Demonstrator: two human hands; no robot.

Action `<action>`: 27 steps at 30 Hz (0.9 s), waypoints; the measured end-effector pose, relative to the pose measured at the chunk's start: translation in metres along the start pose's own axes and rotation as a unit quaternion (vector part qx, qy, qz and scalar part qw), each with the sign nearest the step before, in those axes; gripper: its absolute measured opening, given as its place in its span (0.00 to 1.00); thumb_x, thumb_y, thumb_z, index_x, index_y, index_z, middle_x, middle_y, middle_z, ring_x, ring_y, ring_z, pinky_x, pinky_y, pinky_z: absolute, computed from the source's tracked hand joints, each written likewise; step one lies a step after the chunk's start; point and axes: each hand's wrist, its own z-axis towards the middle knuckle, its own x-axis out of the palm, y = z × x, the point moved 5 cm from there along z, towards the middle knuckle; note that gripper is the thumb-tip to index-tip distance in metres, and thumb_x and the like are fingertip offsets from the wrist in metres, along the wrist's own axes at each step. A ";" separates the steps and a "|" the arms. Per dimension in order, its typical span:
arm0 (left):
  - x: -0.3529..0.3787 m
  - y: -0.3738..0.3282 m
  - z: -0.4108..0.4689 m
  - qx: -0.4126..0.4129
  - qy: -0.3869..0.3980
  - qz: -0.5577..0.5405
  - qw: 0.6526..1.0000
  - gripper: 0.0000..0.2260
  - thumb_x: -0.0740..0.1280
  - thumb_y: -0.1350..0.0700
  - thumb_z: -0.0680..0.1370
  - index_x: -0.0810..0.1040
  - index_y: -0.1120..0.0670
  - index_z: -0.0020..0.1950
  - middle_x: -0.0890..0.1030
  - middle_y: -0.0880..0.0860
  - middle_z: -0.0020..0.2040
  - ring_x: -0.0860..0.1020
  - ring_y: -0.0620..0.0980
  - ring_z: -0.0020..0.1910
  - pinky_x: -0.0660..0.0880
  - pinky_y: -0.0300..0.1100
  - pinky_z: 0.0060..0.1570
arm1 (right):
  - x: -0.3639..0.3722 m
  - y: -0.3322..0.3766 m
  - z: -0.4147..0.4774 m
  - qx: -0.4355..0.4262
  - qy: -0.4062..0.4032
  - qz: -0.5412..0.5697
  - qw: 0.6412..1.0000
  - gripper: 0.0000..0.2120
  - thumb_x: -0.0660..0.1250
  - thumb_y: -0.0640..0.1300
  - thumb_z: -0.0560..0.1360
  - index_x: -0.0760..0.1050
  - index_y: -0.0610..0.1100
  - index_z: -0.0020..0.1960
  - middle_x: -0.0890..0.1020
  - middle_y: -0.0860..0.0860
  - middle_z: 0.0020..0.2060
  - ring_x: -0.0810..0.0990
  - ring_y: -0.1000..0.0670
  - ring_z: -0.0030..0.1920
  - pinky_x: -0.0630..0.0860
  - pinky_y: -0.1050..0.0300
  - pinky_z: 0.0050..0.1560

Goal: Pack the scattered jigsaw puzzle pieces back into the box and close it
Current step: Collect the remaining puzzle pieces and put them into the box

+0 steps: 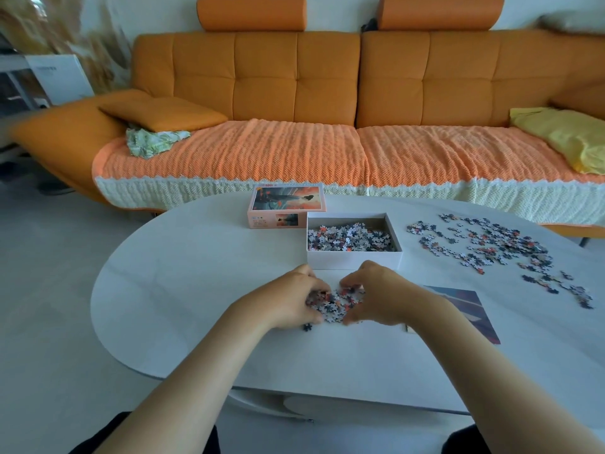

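Nearest me, left hand and right hand curl their fingers round a loose heap of small multicoloured cardboard jigsaw pieces beside the open white box: light, spill-prone, probably best scooped from underneath.

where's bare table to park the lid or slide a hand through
The widest bare patch is the left of the table, bordered by the lid, the left hand and the rim. The near edge under the forearms is bare. Crowded: the right, with scattered pieces and the picture sheet, and before the box, where the right hand helps cup a pile.
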 end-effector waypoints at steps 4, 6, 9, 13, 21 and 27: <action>-0.001 -0.007 0.006 0.017 -0.048 0.001 0.999 0.16 0.71 0.53 0.75 0.78 0.46 0.62 0.70 0.46 0.51 0.74 0.47 0.52 0.70 0.39 0.50 | 0.000 0.004 0.005 -0.007 -0.012 0.015 1.000 0.23 0.78 0.54 0.65 0.78 0.56 0.59 0.72 0.53 0.51 0.74 0.50 0.50 0.72 0.59 0.46; -0.002 -0.009 0.008 0.020 -0.068 -0.001 0.997 0.12 0.70 0.55 0.75 0.81 0.47 0.58 0.72 0.47 0.50 0.75 0.47 0.52 0.69 0.38 0.49 | 0.000 0.006 0.007 -0.011 -0.025 0.019 0.999 0.20 0.77 0.51 0.66 0.80 0.55 0.57 0.74 0.53 0.50 0.74 0.52 0.48 0.71 0.61 0.44; -0.004 -0.012 0.010 0.019 -0.086 -0.010 0.996 0.09 0.70 0.55 0.75 0.83 0.48 0.55 0.75 0.48 0.48 0.76 0.47 0.50 0.71 0.38 0.48 | -0.002 0.008 0.009 -0.008 -0.030 0.033 0.999 0.15 0.77 0.48 0.67 0.82 0.52 0.53 0.76 0.54 0.48 0.76 0.53 0.44 0.71 0.62 0.38; -0.009 -0.009 0.015 0.012 -0.105 -0.046 0.993 0.07 0.72 0.57 0.74 0.84 0.49 0.51 0.80 0.46 0.46 0.75 0.42 0.43 0.69 0.31 0.41 | -0.006 0.003 0.010 0.004 -0.027 0.062 0.998 0.05 0.73 0.42 0.69 0.83 0.50 0.43 0.83 0.53 0.41 0.79 0.56 0.29 0.73 0.66 0.28; -0.029 -0.008 0.026 0.012 -0.132 -0.133 0.982 0.06 0.72 0.58 0.74 0.83 0.48 0.48 0.81 0.42 0.43 0.77 0.36 0.39 0.69 0.28 0.37 | -0.036 -0.007 0.010 0.013 -0.084 0.116 0.990 0.08 0.73 0.40 0.70 0.83 0.53 0.38 0.84 0.55 0.32 0.83 0.53 0.31 0.80 0.63 0.34; -0.052 -0.013 0.053 0.021 -0.242 -0.174 0.954 0.05 0.71 0.57 0.76 0.83 0.49 0.49 0.81 0.42 0.43 0.75 0.36 0.39 0.68 0.30 0.37 | -0.067 -0.023 0.026 -0.003 -0.272 0.163 0.948 0.06 0.74 0.40 0.70 0.83 0.51 0.39 0.82 0.53 0.37 0.80 0.54 0.32 0.74 0.67 0.35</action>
